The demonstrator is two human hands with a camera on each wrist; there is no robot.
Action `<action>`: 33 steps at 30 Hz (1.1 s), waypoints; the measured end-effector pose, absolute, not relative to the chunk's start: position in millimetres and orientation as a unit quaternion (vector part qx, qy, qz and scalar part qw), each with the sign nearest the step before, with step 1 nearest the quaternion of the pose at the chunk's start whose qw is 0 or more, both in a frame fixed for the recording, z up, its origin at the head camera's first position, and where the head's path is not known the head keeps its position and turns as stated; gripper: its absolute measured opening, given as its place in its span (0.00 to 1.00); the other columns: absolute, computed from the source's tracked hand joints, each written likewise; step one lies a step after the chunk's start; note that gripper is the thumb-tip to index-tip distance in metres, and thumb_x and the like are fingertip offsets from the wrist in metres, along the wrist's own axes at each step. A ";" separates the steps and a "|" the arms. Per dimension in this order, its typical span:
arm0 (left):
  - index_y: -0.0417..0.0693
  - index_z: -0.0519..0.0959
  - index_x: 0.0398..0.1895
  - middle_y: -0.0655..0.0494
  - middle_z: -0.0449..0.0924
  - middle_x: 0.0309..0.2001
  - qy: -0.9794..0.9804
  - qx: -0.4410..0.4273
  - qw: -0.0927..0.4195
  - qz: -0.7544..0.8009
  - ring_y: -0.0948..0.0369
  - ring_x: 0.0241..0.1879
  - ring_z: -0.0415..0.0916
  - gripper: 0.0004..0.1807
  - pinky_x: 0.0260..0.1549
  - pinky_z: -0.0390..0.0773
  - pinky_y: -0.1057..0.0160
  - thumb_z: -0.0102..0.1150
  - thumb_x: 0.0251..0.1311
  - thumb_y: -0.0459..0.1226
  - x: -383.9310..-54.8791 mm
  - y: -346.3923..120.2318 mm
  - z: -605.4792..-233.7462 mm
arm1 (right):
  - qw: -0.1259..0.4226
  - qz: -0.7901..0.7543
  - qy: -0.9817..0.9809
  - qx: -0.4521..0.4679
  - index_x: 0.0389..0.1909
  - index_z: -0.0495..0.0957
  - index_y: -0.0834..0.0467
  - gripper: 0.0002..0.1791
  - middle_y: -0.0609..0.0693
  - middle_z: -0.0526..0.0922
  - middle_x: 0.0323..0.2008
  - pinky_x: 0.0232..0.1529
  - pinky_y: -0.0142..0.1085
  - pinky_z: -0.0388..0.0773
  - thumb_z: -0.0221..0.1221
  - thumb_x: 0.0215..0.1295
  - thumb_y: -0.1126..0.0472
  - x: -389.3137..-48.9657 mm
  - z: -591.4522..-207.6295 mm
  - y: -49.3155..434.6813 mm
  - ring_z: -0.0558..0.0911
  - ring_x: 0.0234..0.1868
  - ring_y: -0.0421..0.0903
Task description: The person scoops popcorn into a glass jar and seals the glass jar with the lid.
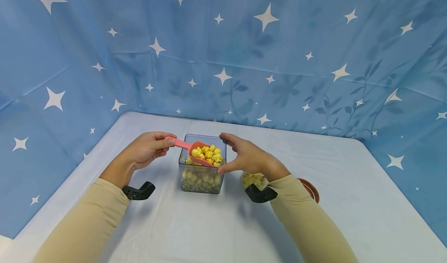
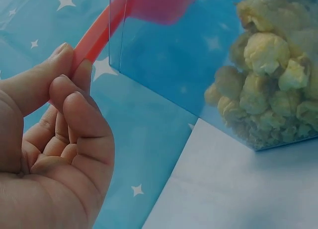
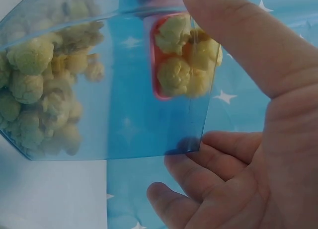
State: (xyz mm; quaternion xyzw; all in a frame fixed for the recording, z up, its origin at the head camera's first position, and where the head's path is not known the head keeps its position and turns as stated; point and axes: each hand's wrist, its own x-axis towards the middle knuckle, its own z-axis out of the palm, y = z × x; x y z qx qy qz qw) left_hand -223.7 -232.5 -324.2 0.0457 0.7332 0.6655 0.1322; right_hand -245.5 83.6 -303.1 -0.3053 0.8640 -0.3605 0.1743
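My left hand pinches the handle of a pink scoop between thumb and fingers. The scoop's bowl is heaped with yellow popcorn and lies within the mouth of a clear box. More popcorn fills the box's lower part, seen through its wall in the left wrist view. From the right, my right hand spans the box, thumb at the near rim and fingers at the far corner. In the right wrist view the loaded scoop shows through the box wall.
A clear container of pale yellow pieces stands to the right, partly hidden by the right wrist. Farther right, a reddish-brown round rim shows from behind the sleeve. A starry blue curtain borders the white table.
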 end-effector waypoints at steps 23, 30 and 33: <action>0.27 0.63 0.69 0.58 0.75 0.38 0.715 0.049 0.100 0.691 0.63 0.35 0.68 0.28 0.36 0.75 0.70 0.51 0.76 0.39 -224.3 -238.0 -300.5 | 0.081 -0.371 0.882 -0.279 0.77 0.57 0.57 0.56 0.53 0.61 0.74 0.70 0.55 0.60 0.77 0.51 0.49 -235.0 -297.6 130.6 0.61 0.73 0.54; 0.30 0.68 0.65 0.57 0.75 0.37 0.691 0.039 0.100 0.715 0.63 0.34 0.67 0.24 0.36 0.75 0.70 0.54 0.74 0.38 -225.0 -232.9 -296.8 | 0.068 -0.375 0.886 -0.265 0.76 0.57 0.57 0.54 0.55 0.62 0.74 0.70 0.54 0.60 0.76 0.53 0.48 -231.1 -302.9 150.6 0.62 0.72 0.56; 0.34 0.72 0.61 0.57 0.76 0.38 0.683 0.040 0.098 0.723 0.63 0.34 0.67 0.20 0.36 0.75 0.70 0.55 0.74 0.39 -226.2 -227.8 -294.8 | 0.062 -0.374 0.889 -0.256 0.76 0.57 0.58 0.53 0.56 0.62 0.74 0.69 0.56 0.60 0.76 0.54 0.50 -229.7 -303.7 160.5 0.62 0.72 0.57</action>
